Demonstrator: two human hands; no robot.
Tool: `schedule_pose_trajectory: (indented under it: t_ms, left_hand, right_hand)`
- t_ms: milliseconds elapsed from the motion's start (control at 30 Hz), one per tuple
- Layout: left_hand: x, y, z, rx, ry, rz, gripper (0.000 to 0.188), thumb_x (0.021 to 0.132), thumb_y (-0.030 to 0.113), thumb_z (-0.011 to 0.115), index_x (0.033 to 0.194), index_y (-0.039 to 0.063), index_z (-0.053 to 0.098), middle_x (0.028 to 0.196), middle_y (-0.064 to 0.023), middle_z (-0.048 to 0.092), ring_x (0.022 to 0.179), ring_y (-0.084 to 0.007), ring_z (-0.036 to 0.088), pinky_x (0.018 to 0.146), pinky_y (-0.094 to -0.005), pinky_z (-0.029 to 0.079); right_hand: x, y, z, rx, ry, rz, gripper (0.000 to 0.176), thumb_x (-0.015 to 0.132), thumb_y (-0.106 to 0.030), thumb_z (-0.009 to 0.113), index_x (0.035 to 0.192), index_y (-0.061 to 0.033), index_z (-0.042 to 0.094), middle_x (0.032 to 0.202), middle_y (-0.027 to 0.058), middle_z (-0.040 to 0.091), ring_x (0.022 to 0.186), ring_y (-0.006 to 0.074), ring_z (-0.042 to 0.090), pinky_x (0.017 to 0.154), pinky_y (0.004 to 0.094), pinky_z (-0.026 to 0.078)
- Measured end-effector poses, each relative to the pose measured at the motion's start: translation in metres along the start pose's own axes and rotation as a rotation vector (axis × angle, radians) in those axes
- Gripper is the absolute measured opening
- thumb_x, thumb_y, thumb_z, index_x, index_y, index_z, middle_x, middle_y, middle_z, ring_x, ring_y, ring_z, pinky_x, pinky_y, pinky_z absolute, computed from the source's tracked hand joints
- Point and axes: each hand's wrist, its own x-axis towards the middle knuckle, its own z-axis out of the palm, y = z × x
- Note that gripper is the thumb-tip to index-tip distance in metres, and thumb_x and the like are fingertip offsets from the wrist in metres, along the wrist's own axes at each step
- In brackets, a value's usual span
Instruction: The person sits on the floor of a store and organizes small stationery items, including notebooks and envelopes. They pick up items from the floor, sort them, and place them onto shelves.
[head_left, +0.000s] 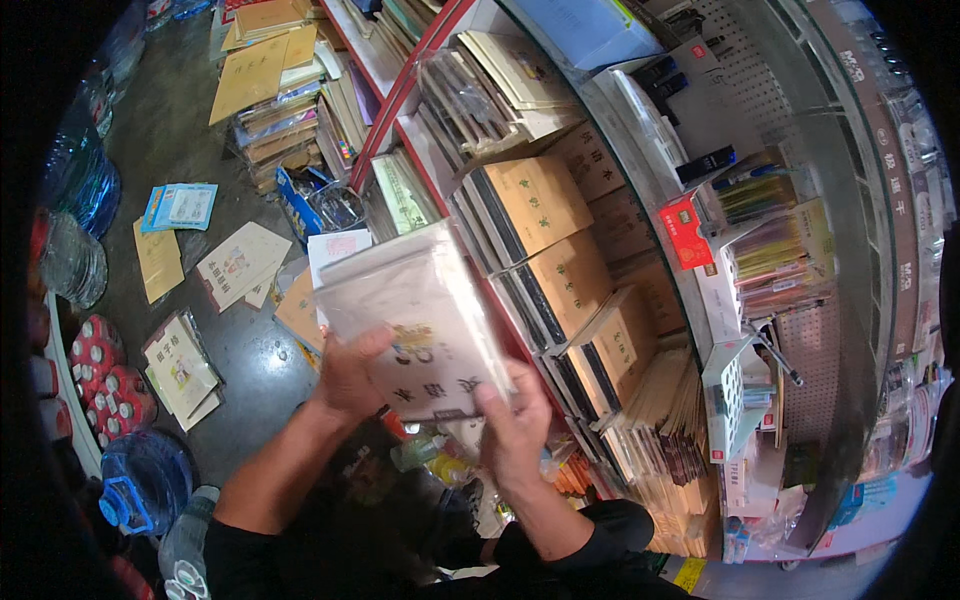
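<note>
A stack of exercise books in clear plastic wrap (412, 322) is held between both hands in front of me, tilted, its printed cover facing up. My left hand (356, 371) grips its left side, thumb over the cover. At the lower right corner, my right hand (514, 412) holds the stack with the thumb on top. Just right of the stack, bundled brown-covered notebooks (540, 202) fill a red-edged shelf. Left of it, on the dark floor, lie loose exercise books (244, 262), a pile with a cream cover (180, 364) and blue booklets (180, 208).
Tall piles of books (277, 135) stand on the floor at the upper left, near a blue packet (304, 202). Large water bottles (146, 480) and red-wrapped bottle packs (112, 382) line the left. A curved rack of pens (765, 225) and stationery rises at the right.
</note>
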Motion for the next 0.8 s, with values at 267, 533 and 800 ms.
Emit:
schedule_pose_trajectory:
  t_ms: [267, 533, 800]
  left_hand:
    - [0.01, 0.023, 0.011, 0.109, -0.088, -0.317, 0.055, 0.103, 0.025, 0.064, 0.148, -0.003, 0.048, 0.137, -0.0172, 0.063, 0.123, -0.027, 0.064, 0.105, -0.0398, 0.053]
    - [-0.002, -0.011, -0.05, 0.439, 0.005, -0.419, 0.044, 0.106, 0.038, 0.059, 0.132, 0.002, 0.058, 0.121, -0.0137, 0.068, 0.102, -0.0197, 0.068, 0.089, -0.032, 0.053]
    - [-0.021, -0.051, -0.13, 0.626, 0.122, -0.404, 0.044, 0.1, 0.041, 0.067, 0.121, 0.002, 0.066, 0.107, -0.0099, 0.073, 0.093, -0.0172, 0.07, 0.084, -0.0314, 0.055]
  right_hand:
    - [0.053, -0.032, -0.007, -0.281, -0.248, 0.214, 0.043, 0.096, -0.006, 0.076, 0.133, 0.0075, 0.059, 0.114, 0.0161, 0.075, 0.101, 0.0173, 0.072, 0.084, 0.0323, 0.059]
    - [0.147, -0.066, -0.035, 0.328, 0.164, -0.012, 0.041, 0.102, -0.014, 0.068, 0.129, 0.0147, 0.059, 0.126, 0.0233, 0.069, 0.111, 0.031, 0.072, 0.097, 0.045, 0.059]
    - [0.235, -0.05, -0.019, 0.2, 0.492, 0.068, 0.036, 0.099, -0.022, 0.077, 0.119, 0.0062, 0.065, 0.112, 0.0202, 0.073, 0.088, 0.0285, 0.075, 0.058, 0.0396, 0.06]
